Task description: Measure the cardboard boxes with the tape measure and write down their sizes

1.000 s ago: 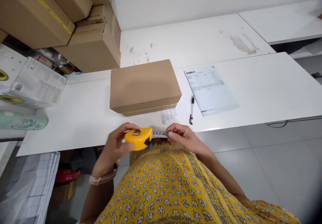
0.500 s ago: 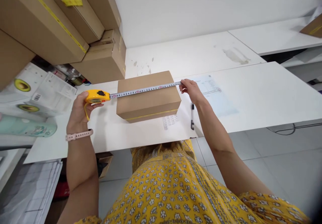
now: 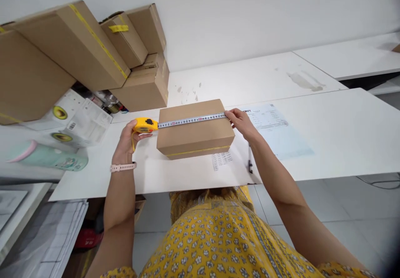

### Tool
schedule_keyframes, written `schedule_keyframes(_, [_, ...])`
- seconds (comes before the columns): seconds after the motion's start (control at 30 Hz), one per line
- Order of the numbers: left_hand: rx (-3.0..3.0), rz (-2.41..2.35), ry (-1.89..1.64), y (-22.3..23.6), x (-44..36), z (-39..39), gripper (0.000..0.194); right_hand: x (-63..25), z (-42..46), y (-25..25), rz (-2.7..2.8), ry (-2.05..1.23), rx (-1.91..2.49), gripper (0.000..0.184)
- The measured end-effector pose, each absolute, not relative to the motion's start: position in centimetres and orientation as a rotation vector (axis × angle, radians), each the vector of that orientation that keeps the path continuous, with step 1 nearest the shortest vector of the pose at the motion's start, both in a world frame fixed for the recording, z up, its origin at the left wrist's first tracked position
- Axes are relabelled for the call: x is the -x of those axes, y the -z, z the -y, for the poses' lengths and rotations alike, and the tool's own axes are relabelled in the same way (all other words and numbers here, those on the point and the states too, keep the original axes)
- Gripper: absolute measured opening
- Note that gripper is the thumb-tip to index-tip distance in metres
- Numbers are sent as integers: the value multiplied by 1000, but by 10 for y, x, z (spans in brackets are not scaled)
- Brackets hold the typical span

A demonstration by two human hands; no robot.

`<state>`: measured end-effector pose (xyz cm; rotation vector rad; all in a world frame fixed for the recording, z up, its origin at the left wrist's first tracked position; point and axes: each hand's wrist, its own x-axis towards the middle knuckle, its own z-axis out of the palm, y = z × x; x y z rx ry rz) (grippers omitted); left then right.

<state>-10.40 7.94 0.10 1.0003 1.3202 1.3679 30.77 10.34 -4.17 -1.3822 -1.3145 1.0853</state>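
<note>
A closed cardboard box (image 3: pixel 193 136) with yellow tape along its near side lies on the white table (image 3: pixel 181 178). Across its top runs the blade of a tape measure (image 3: pixel 146 124). The yellow case is in my left hand (image 3: pixel 127 138), just off the box's left edge. My right hand (image 3: pixel 240 121) pinches the blade's end at the box's right edge. Partly under the box is a small printed sheet (image 3: pixel 221 159). A black-and-white pen (image 3: pixel 250 165) lies below my right wrist, and a printed document (image 3: pixel 275 132) is to its right.
Cardboard boxes (image 3: pixel 93 48) are stacked at the back left against the wall. Below them stand white cartons with avocado pictures (image 3: pixel 75 115) and a mint-green bottle (image 3: pixel 59 157). A lower surface with papers (image 3: pixel 53 224) is at the front left. A cable (image 3: pixel 379 183) shows at the right.
My left hand has brought the tape measure's case closer to the box, and less blade is out. My right hand still pinches its end. The whole view has shifted.
</note>
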Motion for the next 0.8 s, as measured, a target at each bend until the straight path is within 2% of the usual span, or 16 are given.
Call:
schedule_keyframes(0.2, [-1039, -1302, -1355, 2, 106, -78, 50, -310, -103, 40, 1389, -1009, 1396, 35])
schedule_keyframes(0.4, [-1170, -1264, -1388, 6, 105, -70, 55, -308, -97, 21, 1601, -736, 1537, 32])
schedule_keyframes(0.6, [-1308, -1358, -1450, -4, 102, -58, 51, -307, -101, 7, 1676, -648, 1699, 24])
schedule_keyframes(0.7, [-1370, -1321, -1421, -13, 94, -36, 58, -310, -105, -3, 1637, -723, 1602, 19])
schedule_keyframes(0.8, [-1335, -1153, -1191, -11, 66, 1, 65, -305, -110, -15, 1678, -721, 1411, 19])
